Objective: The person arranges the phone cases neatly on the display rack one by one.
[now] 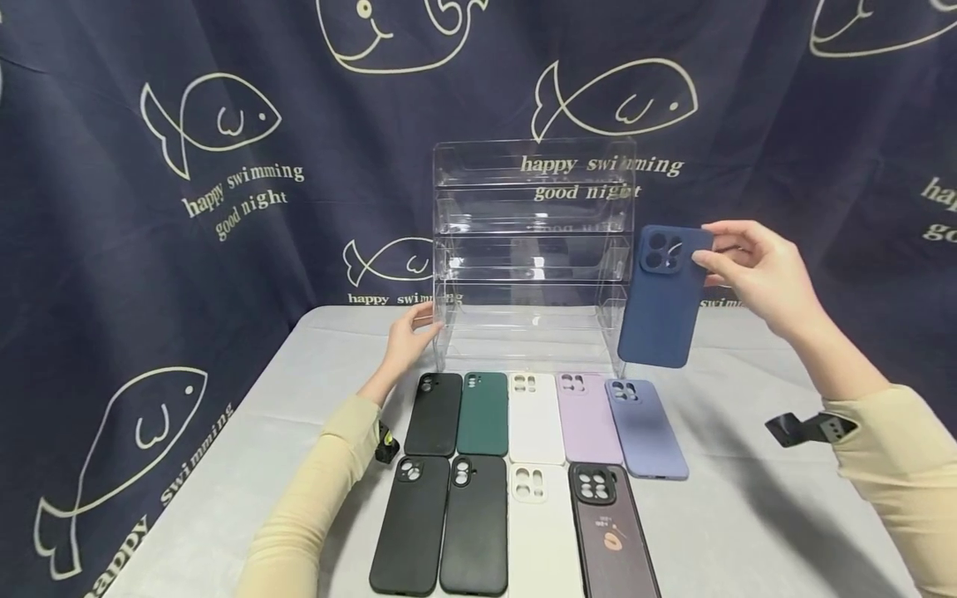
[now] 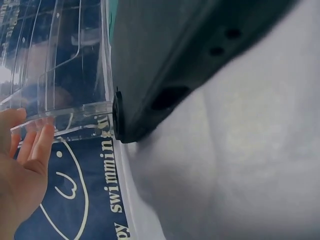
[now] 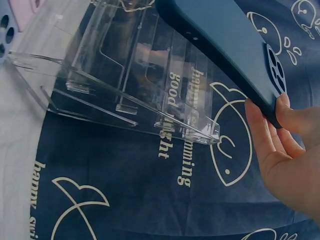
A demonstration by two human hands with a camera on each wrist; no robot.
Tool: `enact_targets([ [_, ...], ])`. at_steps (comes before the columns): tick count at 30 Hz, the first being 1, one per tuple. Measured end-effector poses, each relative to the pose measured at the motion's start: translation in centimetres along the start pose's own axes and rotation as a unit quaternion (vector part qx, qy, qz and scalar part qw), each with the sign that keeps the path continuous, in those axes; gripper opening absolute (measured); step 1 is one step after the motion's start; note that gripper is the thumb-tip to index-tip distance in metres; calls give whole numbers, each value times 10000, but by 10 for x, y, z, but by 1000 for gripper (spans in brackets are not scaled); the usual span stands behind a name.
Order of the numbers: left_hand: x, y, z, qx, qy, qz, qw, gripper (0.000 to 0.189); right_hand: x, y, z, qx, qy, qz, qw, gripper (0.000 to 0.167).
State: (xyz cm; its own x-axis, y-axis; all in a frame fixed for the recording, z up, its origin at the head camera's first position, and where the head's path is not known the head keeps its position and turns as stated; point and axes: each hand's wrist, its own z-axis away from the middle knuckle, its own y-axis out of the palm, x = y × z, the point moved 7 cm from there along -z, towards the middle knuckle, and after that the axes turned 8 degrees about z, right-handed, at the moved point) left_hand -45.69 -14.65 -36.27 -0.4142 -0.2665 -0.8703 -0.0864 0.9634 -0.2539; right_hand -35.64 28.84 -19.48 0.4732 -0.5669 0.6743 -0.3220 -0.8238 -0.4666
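My right hand point(image 1: 770, 278) pinches a dark blue phone case point(image 1: 661, 307) by its upper right edge. The case hangs upright in the air, its camera cutouts at the top, beside the right side of a clear tiered display rack point(image 1: 523, 232). In the right wrist view, thumb and fingers lie on opposite faces of the phone case point(image 3: 225, 45). My left hand point(image 1: 407, 340) holds the rack's left side low down. The left wrist view shows its thumb and fingers at the edge of the clear side wall point(image 2: 85, 112).
Two rows of phone cases lie before the rack: black point(image 1: 434, 415), green point(image 1: 483, 415), white point(image 1: 535, 423), lilac point(image 1: 591, 423) and periwinkle point(image 1: 650, 432) behind; two black, a white point(image 1: 544, 540) and a dark-framed one point(image 1: 616, 540) nearer. A navy fish-print curtain hangs behind the pale table point(image 1: 748, 498).
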Motion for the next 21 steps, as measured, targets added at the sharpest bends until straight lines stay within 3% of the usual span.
enact_targets([
  [4,4,-2,1,61,-92,67,9999,46,4,1,-10,-69,-14,-130,9999,34],
  [12,4,-1,-2,317,34,165,9994,48,13,1,-32,-225,-48,-90,9997,36],
  [21,6,-2,-3,498,55,89,9987,49,30,5,-64,-405,-277,-655,9966,35],
])
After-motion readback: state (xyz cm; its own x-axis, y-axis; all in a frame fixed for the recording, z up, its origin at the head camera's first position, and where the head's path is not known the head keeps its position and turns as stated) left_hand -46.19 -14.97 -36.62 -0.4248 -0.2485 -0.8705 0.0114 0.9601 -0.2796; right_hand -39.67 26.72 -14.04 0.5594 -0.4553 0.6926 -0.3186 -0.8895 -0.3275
